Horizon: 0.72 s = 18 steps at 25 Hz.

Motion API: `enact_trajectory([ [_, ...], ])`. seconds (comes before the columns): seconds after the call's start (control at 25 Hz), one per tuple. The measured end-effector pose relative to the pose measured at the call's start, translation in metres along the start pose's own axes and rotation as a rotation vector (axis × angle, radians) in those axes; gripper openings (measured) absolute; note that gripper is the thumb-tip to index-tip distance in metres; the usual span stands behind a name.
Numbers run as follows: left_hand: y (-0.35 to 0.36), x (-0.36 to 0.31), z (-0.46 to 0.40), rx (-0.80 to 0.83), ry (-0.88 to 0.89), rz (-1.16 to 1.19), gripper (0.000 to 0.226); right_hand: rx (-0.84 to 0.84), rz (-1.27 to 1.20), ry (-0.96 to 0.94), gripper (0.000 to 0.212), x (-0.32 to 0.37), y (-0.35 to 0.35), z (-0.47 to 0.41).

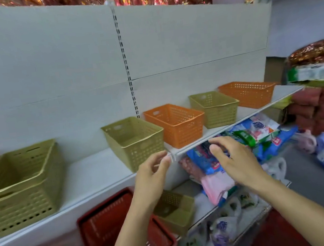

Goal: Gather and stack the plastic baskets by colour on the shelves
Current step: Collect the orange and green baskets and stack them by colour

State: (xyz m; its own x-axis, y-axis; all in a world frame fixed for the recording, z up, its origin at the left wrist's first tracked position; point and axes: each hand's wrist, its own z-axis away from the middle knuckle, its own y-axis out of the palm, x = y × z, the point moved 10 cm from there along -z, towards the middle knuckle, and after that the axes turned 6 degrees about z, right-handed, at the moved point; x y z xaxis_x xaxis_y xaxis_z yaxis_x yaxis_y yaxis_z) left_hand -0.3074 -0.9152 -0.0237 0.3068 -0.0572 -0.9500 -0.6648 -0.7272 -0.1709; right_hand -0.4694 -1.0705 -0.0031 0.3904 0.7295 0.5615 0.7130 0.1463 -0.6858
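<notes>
Olive-green perforated plastic baskets (18, 184) at left of frame are already nested; I judge sorting partly done. Mid-frame, green (136, 141), orange (178, 123), green (216, 108) and orange (248, 93) baskets remain alternating, separate. My left hand (151, 178) and right hand (234, 159) are open, empty, before the white shelf edge (104, 193)

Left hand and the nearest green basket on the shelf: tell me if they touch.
Cannot tell. In the head view the left hand overlaps the green basket at its lower corner, hiding any gap.
</notes>
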Motion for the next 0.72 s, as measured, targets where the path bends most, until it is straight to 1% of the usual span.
enact_trajectory([
  [0.12,0.019,0.020,-0.023,-0.104,-0.231,0.213,0.012,0.033,-0.133,0.062,0.020,-0.037,-0.008,-0.040],
  [0.16,0.021,0.031,-0.031,-0.129,-0.312,0.273,0.021,0.052,-0.192,0.099,0.017,-0.048,-0.002,-0.055],
  [0.24,0.022,0.054,-0.046,-0.196,-0.461,0.416,0.045,0.099,-0.298,0.168,0.012,-0.067,0.017,-0.083],
  [0.32,0.020,0.076,-0.061,-0.343,-0.584,0.636,0.069,0.142,-0.381,0.227,0.012,-0.086,0.039,-0.113],
  [0.36,0.017,0.087,-0.068,-0.425,-0.632,0.736,0.077,0.160,-0.407,0.271,0.015,-0.093,0.047,-0.126],
  [0.4,0.011,0.097,-0.077,-0.502,-0.654,0.803,0.081,0.183,-0.423,0.317,0.020,-0.100,0.056,-0.141],
  [0.48,0.002,0.110,-0.097,-0.583,-0.656,0.857,0.083,0.261,-0.420,0.402,0.027,-0.114,0.072,-0.167],
  [0.56,-0.004,0.117,-0.112,-0.616,-0.656,0.872,0.088,0.310,-0.420,0.482,0.031,-0.128,0.085,-0.191],
  [0.6,-0.005,0.120,-0.117,-0.645,-0.668,0.882,0.086,0.331,-0.406,0.507,0.036,-0.133,0.090,-0.203],
  [0.72,-0.005,0.124,-0.122,-0.762,-0.740,0.895,0.068,0.439,-0.375,0.555,0.056,-0.145,0.112,-0.230],
])
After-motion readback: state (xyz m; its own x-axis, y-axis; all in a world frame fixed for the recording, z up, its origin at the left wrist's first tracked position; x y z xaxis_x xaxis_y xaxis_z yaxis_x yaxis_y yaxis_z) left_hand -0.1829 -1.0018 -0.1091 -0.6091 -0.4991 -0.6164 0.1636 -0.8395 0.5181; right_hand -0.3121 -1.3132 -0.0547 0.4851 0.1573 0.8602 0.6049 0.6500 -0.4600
